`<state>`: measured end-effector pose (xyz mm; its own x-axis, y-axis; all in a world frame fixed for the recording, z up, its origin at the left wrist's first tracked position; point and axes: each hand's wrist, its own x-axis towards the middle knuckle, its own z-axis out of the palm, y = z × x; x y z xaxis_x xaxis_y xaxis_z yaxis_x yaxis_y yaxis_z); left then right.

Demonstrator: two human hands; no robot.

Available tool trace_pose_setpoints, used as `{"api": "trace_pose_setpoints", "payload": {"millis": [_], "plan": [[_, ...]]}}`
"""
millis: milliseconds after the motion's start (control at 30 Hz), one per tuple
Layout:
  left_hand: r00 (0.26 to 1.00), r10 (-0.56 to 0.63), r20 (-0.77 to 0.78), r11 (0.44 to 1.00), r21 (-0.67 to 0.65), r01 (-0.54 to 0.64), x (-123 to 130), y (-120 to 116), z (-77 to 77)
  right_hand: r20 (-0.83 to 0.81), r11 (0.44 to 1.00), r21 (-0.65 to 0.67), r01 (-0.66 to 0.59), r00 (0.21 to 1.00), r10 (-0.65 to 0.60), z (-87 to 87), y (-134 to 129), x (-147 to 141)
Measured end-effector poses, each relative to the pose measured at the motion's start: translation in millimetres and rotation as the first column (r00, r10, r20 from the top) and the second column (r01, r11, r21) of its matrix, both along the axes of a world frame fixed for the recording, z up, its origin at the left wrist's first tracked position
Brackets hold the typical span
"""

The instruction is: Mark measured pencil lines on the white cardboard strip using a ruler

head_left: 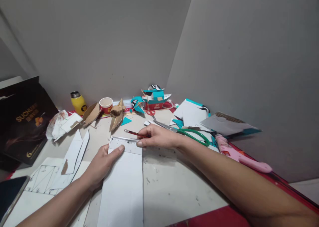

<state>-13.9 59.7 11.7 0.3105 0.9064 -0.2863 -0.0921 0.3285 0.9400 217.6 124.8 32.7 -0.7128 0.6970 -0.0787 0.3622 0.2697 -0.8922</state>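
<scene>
Left hand (104,164) closes on the left edge of a white card strip (123,190), its thumb laid flat over the near face and pressing on a clear ruler (128,148), its other fingers mostly hidden at the edge of the card. The right hand (159,136) reaches in from the other side, fingers curled around a dark pencil (132,132) whose upper end points to the left, while its thumb rests at the ruler, by the strip's upper right corner. So the card lies between the two hands, directly beside the left palm and just below the right fingertips, running down toward the wearer and out of the bottom of the view. The ruler spans the far end of the strip and extends past its right edge, over the pale table surface (174,190). Near the left forearm are cut white card pieces (74,154), lying partly over a sheet with a ruled drawing (45,179). Beyond the right hand, green-handled scissors (185,130) lie among scraps, with a pink glue gun (245,160) farther right. Along the back stand a yellow bottle (78,105) and a paper cup (106,108), well apart from both hands.
</scene>
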Motion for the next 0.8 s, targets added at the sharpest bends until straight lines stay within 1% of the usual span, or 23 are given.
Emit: {"api": "trace_pose_setpoints", "payload": {"millis": [67,167,233,267,300,367,400,467,500,567,667,800], "plan": [[1.0,0.002,0.001,1.0,-0.014,-0.002,1,-1,0.3,-0.001,1.0,-0.004,-0.004,1.0,0.004,-0.3,1,0],[0.999,0.044,0.005,0.999,-0.02,-0.044,1,-1,-0.3,-0.018,0.999,0.02,0.037,0.999,-0.037,3.2,2,2],[0.996,0.086,0.012,0.996,-0.02,-0.086,2,0,-0.4,-0.02,0.991,0.105,0.086,0.996,-0.084,8.4,0,5],[0.994,0.109,0.016,0.994,-0.019,-0.109,2,1,-0.2,-0.004,0.979,0.178,0.097,0.995,-0.098,11.2,-1,6],[0.991,0.134,0.02,0.991,-0.017,-0.134,2,1,0.1,0.03,0.958,0.269,0.099,0.993,-0.111,13.8,-3,6],[0.983,0.181,0.028,0.983,-0.011,-0.181,2,2,1.2,0.147,0.89,0.451,0.062,0.979,-0.142,17.1,-8,7],[0.979,0.202,0.031,0.979,-0.006,-0.202,2,3,1.7,0.218,0.854,0.52,0.031,0.961,-0.168,17.6,-10,7],[0.972,0.233,0.037,0.972,0.006,-0.233,2,3,2.5,0.334,0.795,0.606,-0.034,0.917,-0.216,16.7,-14,7],[0.969,0.242,0.04,0.97,0.013,-0.243,2,4,2.6,0.368,0.774,0.63,-0.064,0.902,-0.225,15.8,-15,7],[0.967,0.252,0.045,0.967,0.021,-0.253,1,4,2.3,0.376,0.75,0.653,-0.103,0.904,-0.204,14.3,-15,8],[0.967,0.249,0.049,0.968,0.023,-0.251,1,4,1.1,0.319,0.738,0.667,-0.103,0.935,-0.157,14.2,-13,11],[0.972,0.23,0.054,0.973,0.019,-0.232,2,3,1.4,0.309,0.715,0.69,-0.113,0.939,-0.15,14.8,-10,14]]}}
